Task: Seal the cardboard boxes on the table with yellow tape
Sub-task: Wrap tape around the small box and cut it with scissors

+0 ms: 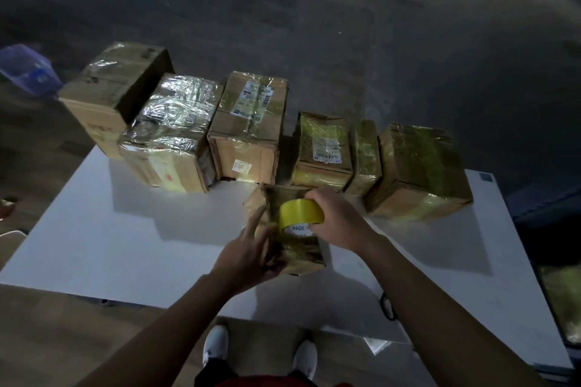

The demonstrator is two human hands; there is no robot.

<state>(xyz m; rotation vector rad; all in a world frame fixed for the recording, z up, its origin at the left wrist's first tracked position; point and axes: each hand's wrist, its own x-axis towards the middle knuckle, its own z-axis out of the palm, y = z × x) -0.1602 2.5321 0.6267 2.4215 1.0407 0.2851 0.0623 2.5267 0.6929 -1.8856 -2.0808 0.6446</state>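
**Yellow tape roll on the small box, both hands at work**

Nearest me are the person's 2 white shoes at the near edge of the white table. Just past that edge, the left hand holds the small box by its near left corner. The fingers run fairly straight up the box's left side and the thumb curls onto its top, though the hand is blurred. The box is closed and glossy with tape, so its contents cannot be seen.

To the right of those fingers, the right hand is clenched round the yellow tape roll. The roll sits on the far half of the small box's top, with its printed core facing the person.

Beyond the fingertips of both hands, a row of 6 closed cardboard boxes stands along the far side of the table. Straight ahead of the right hand's fingers are the labelled yellow-taped box, the narrow box and the right-end box. All 3 are shiny with yellowish tape. Ahead and left of the left fingers stand the tall labelled box, the film-wrapped box and the left-end box. Farthest left, on the floor, is a blue bin with blurred contents.
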